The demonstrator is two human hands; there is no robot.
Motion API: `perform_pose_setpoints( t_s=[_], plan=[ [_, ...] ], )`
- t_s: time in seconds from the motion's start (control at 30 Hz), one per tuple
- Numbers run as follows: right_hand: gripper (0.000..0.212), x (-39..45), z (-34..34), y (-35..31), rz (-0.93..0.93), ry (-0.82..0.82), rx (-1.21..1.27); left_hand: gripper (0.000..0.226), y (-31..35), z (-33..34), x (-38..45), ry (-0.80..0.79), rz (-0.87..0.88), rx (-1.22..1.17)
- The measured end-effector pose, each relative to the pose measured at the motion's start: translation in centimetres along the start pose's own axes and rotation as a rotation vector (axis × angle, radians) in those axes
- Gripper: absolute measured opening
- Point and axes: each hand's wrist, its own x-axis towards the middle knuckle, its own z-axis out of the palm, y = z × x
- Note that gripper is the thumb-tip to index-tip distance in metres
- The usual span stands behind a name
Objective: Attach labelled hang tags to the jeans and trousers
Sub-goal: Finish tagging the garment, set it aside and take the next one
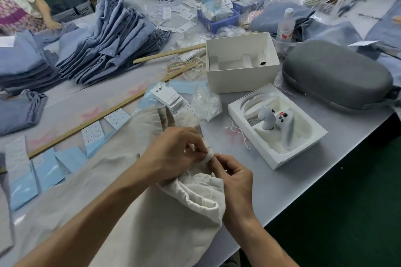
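Grey table: both hands apparently pinch cream trousers between them.

We count two hands, the left hand and right hand, on one cream trousers. Beyond them we see two white boxes: one open box, one tray box. One grey case lies right of them.

**Tight spot around the work area**

We've got bare table right of the cream trousers. Beyond that the white tray, open box and grey case block us; denim stacks wall the left.
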Motion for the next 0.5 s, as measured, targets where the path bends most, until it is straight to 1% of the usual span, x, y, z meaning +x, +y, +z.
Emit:
perform_pose_setpoints(
  t_s=[0.03,0.07,0.13,0.2,0.27,0.3,0.37,0.43,0.5],
  plan=[
    [0.005,0.2,-0.6,-0.4,-0.051,-0.021,-0.068,0.015,-0.3,0.0,-0.2,0.053,-0.020,-0.085],
    [0.006,0.4,-1.3,-0.9,-0.147,-0.025,-0.172,0.014,-0.7,-0.1,-0.3,0.102,-0.056,-0.225],
    [0.012,1.1,-3.2,-2.1,-0.368,0.030,-0.370,0.007,-1.2,-1.0,-0.6,0.185,-0.101,-0.598],
    [0.017,1.8,-5.1,-3.2,-0.523,0.133,-0.461,0.007,-1.5,-2.1,-0.8,0.269,-0.110,-0.945],
    [0.019,2.4,-6.3,-3.6,-0.618,0.172,-0.510,0.006,-1.4,-2.9,-0.6,0.325,-0.121,-1.175],
    [0.019,2.5,-6.6,-3.7,-0.652,0.154,-0.535,0.004,-1.3,-3.3,-0.4,0.342,-0.124,-1.245],
    [0.022,2.4,-6.4,-3.4,-0.683,0.078,-0.565,0.005,-0.9,-3.8,0.3,0.353,-0.107,-1.308],
    [0.026,2.0,-5.7,-2.6,-0.655,0.004,-0.545,0.006,-0.4,-4.2,0.8,0.330,-0.067,-1.309],
    [0.025,1.5,-5.0,-1.9,-0.612,-0.017,-0.490,0.011,0.3,-4.2,1.2,0.301,-0.032,-1.259]
  ],
)
